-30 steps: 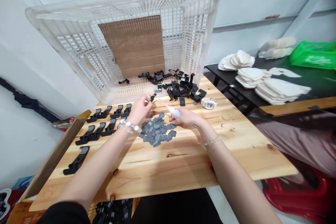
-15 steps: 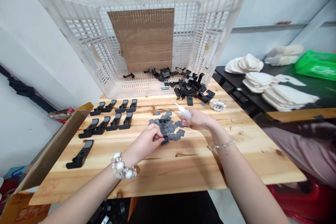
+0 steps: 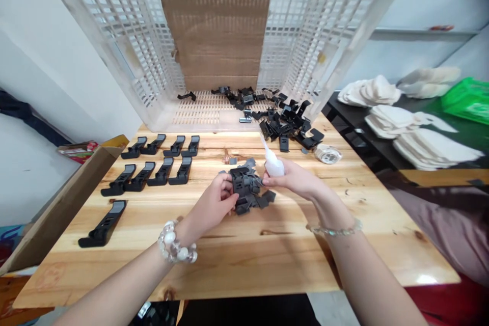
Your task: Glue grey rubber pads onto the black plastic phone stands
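My left hand (image 3: 214,202) is closed on a black plastic clip (image 3: 239,181), held over a small heap of dark grey pads (image 3: 254,199) on the wooden table. In my right hand (image 3: 296,179) is a white squeeze bottle (image 3: 273,163), its thin nozzle tilted up and to the left. The bottle is just right of the clip and apart from it. To the left, several black clips (image 3: 138,177) with grey pads lie in two rows, and one more clip (image 3: 104,224) lies nearer to me.
A white plastic crate (image 3: 160,120) on its side holds cardboard (image 3: 217,30) and many loose black parts (image 3: 282,121), some spilling onto the table. A tape roll (image 3: 327,154) lies at the right. White stacked pieces (image 3: 435,145) and a green basket (image 3: 468,99) are on a dark table.
The left hand has raised and turned the clip above the pads. The bottle now stands more upright in the right hand. The view has moved closer to the table.
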A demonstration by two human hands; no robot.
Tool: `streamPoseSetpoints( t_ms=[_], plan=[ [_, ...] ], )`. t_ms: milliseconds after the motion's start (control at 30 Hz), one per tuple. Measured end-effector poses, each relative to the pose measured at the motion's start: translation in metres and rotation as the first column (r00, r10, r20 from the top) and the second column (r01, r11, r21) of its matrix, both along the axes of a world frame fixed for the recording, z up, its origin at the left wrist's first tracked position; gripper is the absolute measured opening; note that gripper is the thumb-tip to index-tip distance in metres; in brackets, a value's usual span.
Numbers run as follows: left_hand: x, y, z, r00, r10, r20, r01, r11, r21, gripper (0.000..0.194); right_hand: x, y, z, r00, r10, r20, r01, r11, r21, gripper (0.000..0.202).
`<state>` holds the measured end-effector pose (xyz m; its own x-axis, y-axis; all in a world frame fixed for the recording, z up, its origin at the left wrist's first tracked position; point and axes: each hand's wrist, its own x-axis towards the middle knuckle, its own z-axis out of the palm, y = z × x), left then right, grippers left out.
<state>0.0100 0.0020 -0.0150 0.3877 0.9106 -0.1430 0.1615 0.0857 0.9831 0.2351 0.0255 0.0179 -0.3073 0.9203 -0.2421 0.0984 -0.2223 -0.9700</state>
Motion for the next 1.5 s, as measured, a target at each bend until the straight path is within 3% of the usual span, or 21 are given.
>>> streamPoseSetpoints(
  t_ms=[100, 267, 433, 700, 900, 1067, 1500],
  plan=[
    [0.000, 0.000, 0.003, 0.997, -0.033, 0.065, 0.039, 0.994, -0.098, 0.022, -0.009, -0.002, -0.001, 0.999, -0.023, 0.046, 0.020, 0.998, 0.057, 0.026],
    [0.002, 0.000, 0.003, 0.979, 0.053, 0.194, -0.027, 0.991, -0.134, 0.028, -0.028, -0.009, -0.001, 0.987, -0.091, 0.130, 0.076, 0.991, 0.113, 0.028],
    [0.000, -0.002, 0.007, 0.960, 0.066, 0.272, -0.025, 0.989, -0.148, 0.036, -0.038, -0.015, 0.002, 0.989, -0.133, 0.057, 0.126, 0.985, 0.116, 0.025],
    [0.000, -0.008, 0.001, 0.917, 0.031, 0.397, 0.028, 0.990, -0.141, 0.037, -0.040, -0.016, -0.005, 0.990, -0.084, -0.111, 0.094, 0.991, 0.092, 0.024],
    [-0.001, -0.010, 0.008, 0.892, 0.090, 0.444, -0.055, 0.994, -0.091, 0.032, -0.035, -0.016, -0.008, 0.974, -0.026, -0.225, 0.057, 0.990, 0.133, 0.025],
    [0.000, -0.009, 0.007, 0.883, 0.077, 0.464, -0.049, 0.996, -0.073, 0.033, -0.033, -0.016, -0.008, 0.981, -0.099, -0.166, 0.127, 0.978, 0.165, 0.027],
    [0.000, -0.010, 0.005, 0.906, 0.075, 0.417, -0.058, 0.997, -0.053, 0.037, -0.035, -0.015, -0.007, 0.982, -0.105, -0.159, 0.133, 0.975, 0.178, 0.024]
  ],
)
